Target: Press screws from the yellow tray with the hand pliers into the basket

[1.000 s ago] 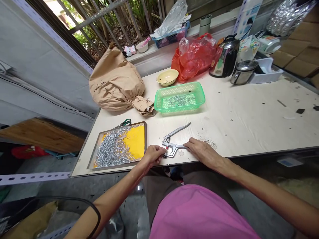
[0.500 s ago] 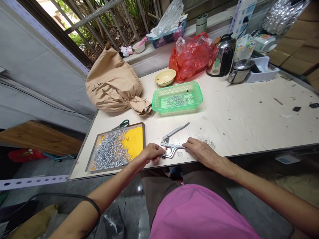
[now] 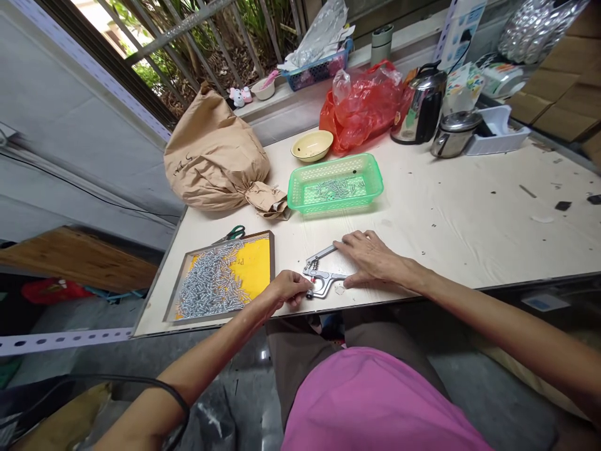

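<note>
The left hand (image 3: 290, 288) is palm-inward, thumb and fingertips pinched together at the head of the silver metal spring-loaded pliers (image 3: 323, 275); whether a part is gripped cannot be told. The right hand (image 3: 373, 258) is spread, palm down, fingers on the upper handle, thumb beside the lower. The pliers lie near the off-white tabletop's (image 3: 413, 219) front edge, long axis roughly left-right, head leftward, handles diverging rightward.
</note>
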{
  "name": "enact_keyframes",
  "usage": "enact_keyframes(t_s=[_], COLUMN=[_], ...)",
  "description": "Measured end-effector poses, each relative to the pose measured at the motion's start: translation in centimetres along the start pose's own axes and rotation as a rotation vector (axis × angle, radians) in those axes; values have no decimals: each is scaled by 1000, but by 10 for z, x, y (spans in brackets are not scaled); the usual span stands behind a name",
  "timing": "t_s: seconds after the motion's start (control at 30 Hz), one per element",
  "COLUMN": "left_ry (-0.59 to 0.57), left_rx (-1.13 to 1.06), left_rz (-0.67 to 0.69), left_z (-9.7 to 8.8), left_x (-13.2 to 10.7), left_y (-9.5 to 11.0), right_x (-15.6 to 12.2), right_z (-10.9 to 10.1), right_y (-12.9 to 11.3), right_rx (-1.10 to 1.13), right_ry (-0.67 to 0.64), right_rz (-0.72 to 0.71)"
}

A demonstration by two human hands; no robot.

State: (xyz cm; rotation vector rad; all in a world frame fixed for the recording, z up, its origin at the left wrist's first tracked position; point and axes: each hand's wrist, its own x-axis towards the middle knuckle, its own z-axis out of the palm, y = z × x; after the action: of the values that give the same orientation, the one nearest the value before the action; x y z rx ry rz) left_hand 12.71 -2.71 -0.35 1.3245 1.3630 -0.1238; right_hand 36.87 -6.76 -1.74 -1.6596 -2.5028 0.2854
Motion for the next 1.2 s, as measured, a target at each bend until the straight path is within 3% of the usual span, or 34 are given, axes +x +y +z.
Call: enact_keyframes(t_s=[0.2, 0.37, 0.47, 0.53, 0.6, 0.7, 0.77, 1.03, 1.2], left_ry=[-25, 4, 227, 420, 503, 463, 421, 343, 231], left_rx=[-26, 38, 256, 447, 619, 822, 909, 1060, 1220], left_rz=[33, 4, 99, 276, 495, 738, 805, 839, 845], left_z=[-1, 0, 3, 9, 18, 33, 41, 41, 35], left_x=[3, 0, -8, -14, -17, -12, -4, 17, 27], left_y=[-6, -8, -7, -5, 0, 11, 19, 34, 47], right_x=[-2, -8, -11, -11, -12, -12, -14, -24, -18], right_z=[-8, -3, -1, -1, 0, 2, 4, 2, -4], right_y=[-7, -9, -11, -11, -12, -13, -14, -16, -17], right_rx=[-7, 25, 42, 50, 52, 43, 34, -9, 2], right_ry=[-29, 20, 36, 35, 37, 48, 52, -8, -58], right_rz=[16, 10, 4, 0, -4, -1, 4, 113, 144])
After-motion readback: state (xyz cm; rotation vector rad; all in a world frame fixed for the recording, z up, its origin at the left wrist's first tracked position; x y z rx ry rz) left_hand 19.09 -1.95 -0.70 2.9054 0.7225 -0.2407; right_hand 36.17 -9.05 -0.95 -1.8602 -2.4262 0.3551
